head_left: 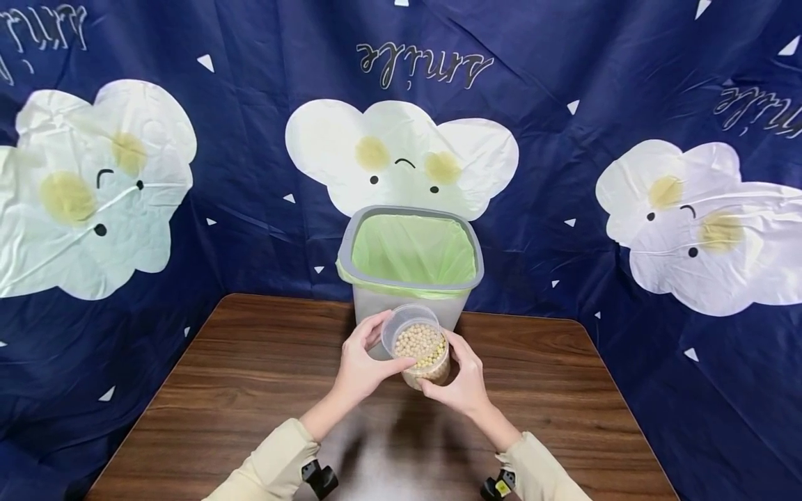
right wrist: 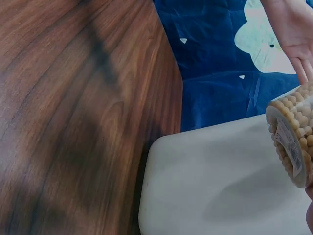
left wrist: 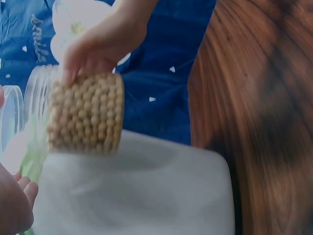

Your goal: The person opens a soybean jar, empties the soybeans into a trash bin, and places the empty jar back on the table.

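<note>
My right hand (head_left: 460, 379) grips a clear plastic jar (head_left: 432, 374) nearly filled with pale round beans that look like soybeans. A round clear lid (head_left: 404, 314) is pinched by its edge in my left hand (head_left: 362, 362), thumb in front and fingers behind. From above, the lid overlaps the jar's mouth, and beans show through it. In the left wrist view the lid (left wrist: 14, 115) stands apart from the jar's threaded neck (left wrist: 40, 90). The jar is held above the table, about upright; its labelled base (right wrist: 288, 147) shows in the right wrist view.
A pale grey bin (head_left: 372, 300) with a green liner (head_left: 413, 254) stands right behind the hands at the table's far edge. Under it is a dark wood-grain table (head_left: 263, 376). Blue cloth (head_left: 250, 139) printed with clouds hangs around three sides.
</note>
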Tool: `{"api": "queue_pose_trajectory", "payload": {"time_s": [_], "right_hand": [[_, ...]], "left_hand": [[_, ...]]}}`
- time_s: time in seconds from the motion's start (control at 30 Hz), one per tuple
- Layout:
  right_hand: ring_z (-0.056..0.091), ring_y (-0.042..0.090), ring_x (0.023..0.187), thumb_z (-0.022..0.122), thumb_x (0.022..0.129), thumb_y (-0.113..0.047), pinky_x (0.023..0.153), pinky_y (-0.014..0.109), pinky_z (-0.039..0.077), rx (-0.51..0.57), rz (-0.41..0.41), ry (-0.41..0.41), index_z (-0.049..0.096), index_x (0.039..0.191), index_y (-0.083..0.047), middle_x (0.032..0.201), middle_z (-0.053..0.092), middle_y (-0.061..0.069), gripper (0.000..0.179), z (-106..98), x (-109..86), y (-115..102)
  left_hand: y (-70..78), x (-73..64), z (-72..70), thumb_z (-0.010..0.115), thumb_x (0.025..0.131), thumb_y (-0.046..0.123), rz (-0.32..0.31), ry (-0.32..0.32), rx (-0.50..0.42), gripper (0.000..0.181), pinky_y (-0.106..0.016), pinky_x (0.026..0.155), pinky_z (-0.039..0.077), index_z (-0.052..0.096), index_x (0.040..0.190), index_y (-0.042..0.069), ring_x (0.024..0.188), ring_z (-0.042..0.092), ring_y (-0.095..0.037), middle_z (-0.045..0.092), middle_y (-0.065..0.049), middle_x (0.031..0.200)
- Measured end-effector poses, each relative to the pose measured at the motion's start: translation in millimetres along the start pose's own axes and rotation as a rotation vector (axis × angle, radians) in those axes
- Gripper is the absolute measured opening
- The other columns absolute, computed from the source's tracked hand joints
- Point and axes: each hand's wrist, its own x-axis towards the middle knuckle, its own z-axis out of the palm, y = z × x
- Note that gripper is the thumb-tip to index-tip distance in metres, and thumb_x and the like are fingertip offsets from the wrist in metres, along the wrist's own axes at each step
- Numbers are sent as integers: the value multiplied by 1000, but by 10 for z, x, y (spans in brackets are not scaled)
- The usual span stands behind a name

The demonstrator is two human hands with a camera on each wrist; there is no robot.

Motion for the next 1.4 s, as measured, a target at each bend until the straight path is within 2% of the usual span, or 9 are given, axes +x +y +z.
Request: {"api": "queue_pose_trajectory", "payload": {"time_s": [0.13, 0.4, 0.67, 0.73, 0.83, 0.93, 1.07, 1.2, 1.4], "right_hand": [[58, 27, 93, 80, 50, -1, 76, 22, 50, 3, 10, -16, 50, 115, 14, 107, 56, 25, 73, -31, -33, 28], [57, 28, 96, 80, 49, -2, 79, 13, 45, -34, 31, -35, 50, 117, 13, 110, 56, 25, 75, -146, -78, 54], [58, 25, 97, 80, 48, -1, 80, 13, 46, -32, 14, -9, 50, 116, 14, 110, 55, 27, 76, -259, -121, 103], [58, 26, 97, 80, 48, 0, 80, 14, 46, -32, 7, -5, 50, 116, 15, 110, 55, 27, 76, -282, -130, 114], [58, 28, 96, 81, 47, 1, 80, 16, 47, -40, -6, 0, 50, 116, 15, 109, 56, 27, 77, -316, -140, 116], [58, 30, 95, 80, 46, 2, 82, 18, 47, -42, -17, 4, 50, 115, 16, 108, 56, 28, 77, -347, -154, 109], [58, 31, 95, 80, 45, 1, 85, 16, 45, -55, -21, 5, 51, 114, 16, 107, 56, 28, 76, -366, -174, 90], [58, 28, 96, 80, 45, 1, 86, 15, 43, -66, -6, 2, 51, 113, 16, 106, 56, 27, 75, -380, -202, 72], [58, 25, 97, 80, 46, 1, 83, 15, 45, -72, 4, 1, 51, 113, 16, 106, 57, 27, 75, -408, -225, 52]], "left_hand": [[-74, 17, -136, 80, 57, -8, -66, 21, -3, 70, -25, 92, 42, 49, 120, -14, 111, 52, -33, 55, -25, 119], [-671, -55, -518, 80, 59, -8, -100, 50, -24, 71, -16, 90, 41, 49, 123, -8, 112, 53, -20, 54, -23, 121], [-744, -173, -789, 81, 60, -4, -219, 56, 110, 72, -15, 88, 42, 47, 123, -11, 112, 50, -35, 53, -25, 120], [-818, -197, -857, 81, 61, -2, -251, 54, 141, 72, -15, 88, 42, 47, 123, -12, 113, 50, -36, 52, -26, 121], [-1094, -253, -968, 82, 63, 6, -293, 48, 213, 73, -21, 91, 43, 47, 125, -9, 115, 49, -34, 52, -24, 123], [-1428, -348, -1066, 83, 63, 22, -325, 29, 388, 77, -36, 93, 42, 48, 126, -5, 115, 49, -33, 52, -22, 123], [-1748, -487, -1144, 82, 59, 40, -371, -21, 615, 86, -49, 90, 40, 50, 125, -5, 112, 49, -38, 53, -24, 122], [-1981, -607, -1172, 80, 60, 46, -406, -59, 698, 90, -51, 87, 41, 49, 125, -8, 109, 50, -41, 52, -27, 120], [-2153, -713, -1199, 77, 63, 48, -418, -103, 781, 90, -52, 84, 42, 47, 126, -8, 105, 51, -43, 51, -27, 120]]}}
